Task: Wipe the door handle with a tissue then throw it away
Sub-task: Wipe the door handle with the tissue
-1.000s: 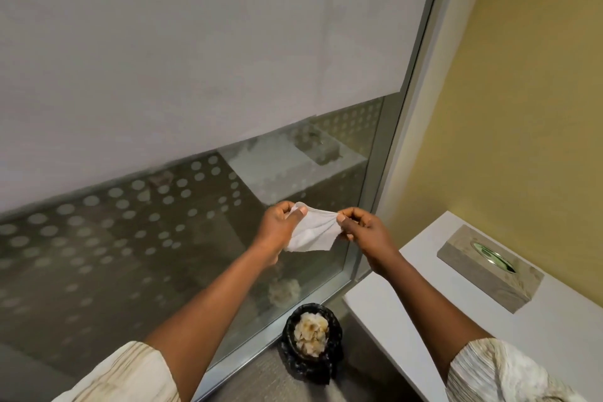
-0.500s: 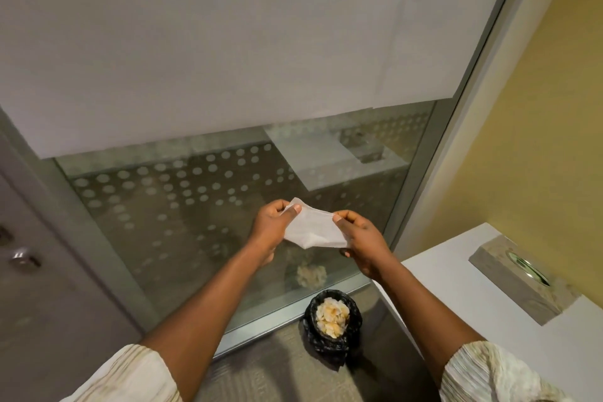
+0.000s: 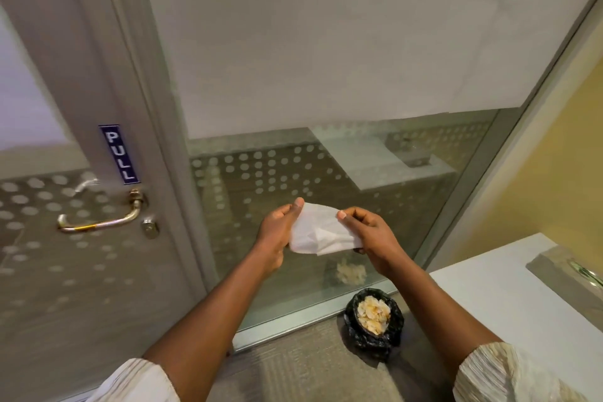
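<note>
A: Glass-walled corner, door point(image 3: 107, 75) at left. Any writing?
B: "PULL" on a blue plate point(image 3: 119, 153), just above the handle point(image 3: 101, 220)
A: Which step?
B: Readying, I'd say: left grip point(image 3: 277, 232) pinches one end of the tissue point(image 3: 321, 233), right grip point(image 3: 372, 235) the other, well right of the handle. Next, carry it left and wrap the lever. Bin point(image 3: 394, 326) sits below

Door handle point(image 3: 101, 218) at left, tissue point(image 3: 321, 233) between both hands at centre, bin point(image 3: 373, 316) on floor below, counter point(image 3: 509, 297) at right.
</note>
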Demonstrator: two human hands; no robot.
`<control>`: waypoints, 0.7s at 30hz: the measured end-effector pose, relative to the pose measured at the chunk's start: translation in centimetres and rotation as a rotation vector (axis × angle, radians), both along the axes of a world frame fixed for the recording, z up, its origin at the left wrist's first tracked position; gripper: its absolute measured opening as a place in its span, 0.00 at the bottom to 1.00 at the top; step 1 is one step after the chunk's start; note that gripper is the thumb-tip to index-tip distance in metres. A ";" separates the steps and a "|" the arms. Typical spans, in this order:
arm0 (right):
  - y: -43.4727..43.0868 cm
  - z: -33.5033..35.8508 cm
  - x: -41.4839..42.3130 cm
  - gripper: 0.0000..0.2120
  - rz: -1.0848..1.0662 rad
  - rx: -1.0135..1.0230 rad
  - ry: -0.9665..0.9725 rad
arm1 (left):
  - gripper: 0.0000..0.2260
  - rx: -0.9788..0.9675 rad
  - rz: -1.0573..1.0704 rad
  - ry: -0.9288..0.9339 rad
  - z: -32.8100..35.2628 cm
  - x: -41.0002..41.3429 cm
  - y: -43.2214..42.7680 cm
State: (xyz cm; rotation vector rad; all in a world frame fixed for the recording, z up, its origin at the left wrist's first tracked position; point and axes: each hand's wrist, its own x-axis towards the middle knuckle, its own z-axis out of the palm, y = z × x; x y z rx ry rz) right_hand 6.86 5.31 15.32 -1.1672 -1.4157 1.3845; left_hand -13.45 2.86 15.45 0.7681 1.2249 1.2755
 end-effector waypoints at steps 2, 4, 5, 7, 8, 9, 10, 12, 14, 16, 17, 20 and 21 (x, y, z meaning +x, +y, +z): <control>-0.9 0.0 -3.3 0.15 0.000 -0.006 0.060 | 0.19 -0.040 -0.045 -0.022 0.4 -3.3 -1.3; -1.8 0.1 -6.5 0.13 -0.008 0.002 0.077 | 0.19 -0.068 -0.129 0.019 0.4 -6.9 -3.1; -2.2 0.1 -7.8 0.12 -0.018 0.006 0.083 | 0.16 -0.070 -0.173 0.064 0.5 -8.7 -4.0; -3.0 0.4 -10.2 0.11 -0.035 0.018 0.057 | 0.10 -0.068 -0.253 0.176 0.3 -12.3 -5.6; -3.2 0.6 -11.3 0.12 -0.035 0.024 0.030 | 0.11 -0.060 -0.265 0.208 0.3 -13.9 -6.1; -3.5 0.8 -12.3 0.12 -0.022 0.030 0.006 | 0.13 -0.047 -0.253 0.245 0.4 -15.3 -6.4; -3.7 1.1 -13.3 0.13 0.005 0.037 -0.022 | 0.14 -0.030 -0.226 0.285 0.5 -16.5 -6.6; -4.0 1.7 -15.2 0.13 0.094 0.053 -0.087 | 0.12 0.011 -0.164 0.343 1.1 -18.2 -7.1; -4.2 2.3 -17.0 0.11 0.224 0.034 -0.118 | 0.11 0.055 -0.100 0.358 1.4 -19.4 -7.5; -3.7 2.4 -18.3 0.11 0.342 -0.010 -0.124 | 0.12 0.101 -0.015 0.360 1.3 -20.7 -8.1; -3.4 2.3 -18.7 0.10 0.385 -0.033 -0.129 | 0.12 0.124 0.030 0.376 1.3 -21.4 -8.6; -2.0 1.9 -20.0 0.11 0.473 -0.083 -0.171 | 0.13 0.192 0.151 0.441 0.9 -24.1 -10.3; -1.7 1.8 -20.6 0.11 0.486 -0.088 -0.185 | 0.12 0.204 0.181 0.444 0.8 -25.0 -10.9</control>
